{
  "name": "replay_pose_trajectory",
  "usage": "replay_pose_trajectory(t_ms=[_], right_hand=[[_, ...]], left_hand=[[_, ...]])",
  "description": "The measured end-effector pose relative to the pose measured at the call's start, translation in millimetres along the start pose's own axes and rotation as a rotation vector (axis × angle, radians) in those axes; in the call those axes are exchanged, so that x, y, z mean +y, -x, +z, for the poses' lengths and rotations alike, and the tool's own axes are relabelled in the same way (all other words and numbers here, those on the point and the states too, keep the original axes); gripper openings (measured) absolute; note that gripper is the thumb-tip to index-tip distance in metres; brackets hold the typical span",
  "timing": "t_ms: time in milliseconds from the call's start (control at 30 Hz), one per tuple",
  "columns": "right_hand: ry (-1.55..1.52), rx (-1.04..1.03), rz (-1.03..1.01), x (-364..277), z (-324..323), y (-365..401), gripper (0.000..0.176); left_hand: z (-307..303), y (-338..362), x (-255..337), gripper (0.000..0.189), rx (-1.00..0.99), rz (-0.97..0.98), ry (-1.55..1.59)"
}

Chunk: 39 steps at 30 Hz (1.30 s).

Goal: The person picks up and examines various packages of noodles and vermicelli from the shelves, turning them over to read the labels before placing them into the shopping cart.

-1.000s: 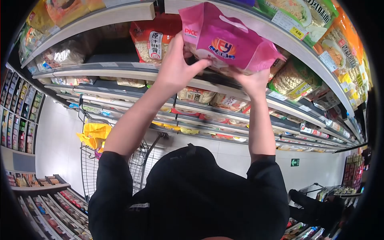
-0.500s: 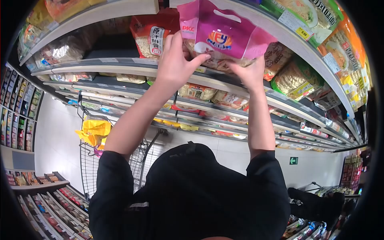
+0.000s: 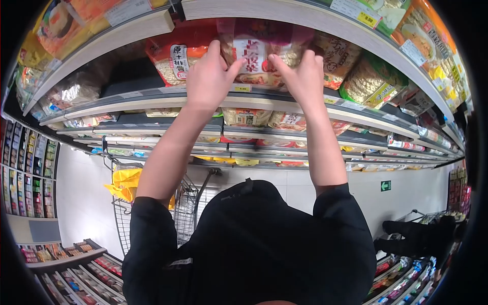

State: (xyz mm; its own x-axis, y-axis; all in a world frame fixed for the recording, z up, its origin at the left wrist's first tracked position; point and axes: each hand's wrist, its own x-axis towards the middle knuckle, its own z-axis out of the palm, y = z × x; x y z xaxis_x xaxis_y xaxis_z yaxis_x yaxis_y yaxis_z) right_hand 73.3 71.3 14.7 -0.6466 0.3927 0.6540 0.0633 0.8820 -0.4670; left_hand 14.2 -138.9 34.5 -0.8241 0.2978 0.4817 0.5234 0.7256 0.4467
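A purple and pink bag of dried noodles (image 3: 256, 53) stands on the shelf with its printed front towards me, its top in shade under the shelf above. My left hand (image 3: 209, 79) is at its left side, thumb on the front and fingers around the edge. At the right side my right hand (image 3: 304, 76) grips it the same way, thumb pointing inward and fingers curled. Left of my left hand is a red noodle bag (image 3: 175, 56). A brown and red noodle bag (image 3: 333, 56) sits just beyond my right hand.
Above the bag runs an upper shelf edge (image 3: 274, 11). A green noodle bag (image 3: 376, 84) lies farther right on the same shelf. Lower shelves (image 3: 249, 119) hold more packets. A wire shopping cart (image 3: 124, 223) with a yellow bag (image 3: 124, 183) stands at my left. Someone in dark clothing (image 3: 419, 234) is at the right.
The noodle bag has gone from tilted in front of the shelf, handle showing, to upright and deeper on the shelf. Both hands have moved with it and still hold its sides.
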Motion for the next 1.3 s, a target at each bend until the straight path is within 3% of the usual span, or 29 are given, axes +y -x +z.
replay_pose_trajectory(t_ms=[33,133,233,300,333,400,600,700,767,833,933,1033,1133,1233,1300], right_hand=[[-0.009,-0.046,0.034,4,5,-8,0.072],[0.012,-0.029,0.082,3,14,-12,0.073],[-0.037,0.014,-0.025,12,28,-2,0.065],[-0.028,0.038,-0.102,10,28,1,0.054],[-0.054,-0.065,-0.076,4,22,-3,0.05],[-0.103,-0.266,-0.023,-8,10,-15,0.043],[0.068,-0.135,0.018,-2,16,-8,0.05],[0.062,-0.369,0.084,13,6,-25,0.069],[-0.084,-0.422,0.104,16,-3,-30,0.092],[-0.032,-0.475,0.03,24,-8,-37,0.121],[0.063,-0.558,0.027,22,-15,-50,0.114],[0.386,-0.207,-0.259,39,3,-57,0.103],[0.498,-0.297,-0.347,44,-6,-60,0.084],[0.508,-0.176,-0.554,55,-27,-56,0.065],[0.51,-0.253,-0.486,52,-38,-52,0.059]], left_hand=[[0,-2,1,0.068,-0.064,-0.037,-0.001],[16,2,-5,0.064,0.054,0.04,0.135],[22,13,-7,0.06,0.044,0.108,0.214],[26,11,-11,0.057,0.063,0.274,0.089],[30,11,-12,0.056,0.072,0.353,0.029],[34,8,-9,0.055,0.038,0.328,0.022],[43,4,3,0.057,-0.036,0.286,-0.099],[37,3,9,0.058,-0.09,0.307,-0.13],[36,5,13,0.058,-0.104,0.335,-0.131],[39,0,14,0.055,-0.097,0.328,-0.152],[42,-4,16,0.051,-0.106,0.308,-0.169],[46,-6,18,0.048,-0.102,0.293,-0.177],[49,-6,19,0.047,-0.114,0.277,-0.182],[55,-7,15,0.048,-0.112,0.272,-0.182],[56,-6,16,0.049,-0.127,0.245,-0.153]])
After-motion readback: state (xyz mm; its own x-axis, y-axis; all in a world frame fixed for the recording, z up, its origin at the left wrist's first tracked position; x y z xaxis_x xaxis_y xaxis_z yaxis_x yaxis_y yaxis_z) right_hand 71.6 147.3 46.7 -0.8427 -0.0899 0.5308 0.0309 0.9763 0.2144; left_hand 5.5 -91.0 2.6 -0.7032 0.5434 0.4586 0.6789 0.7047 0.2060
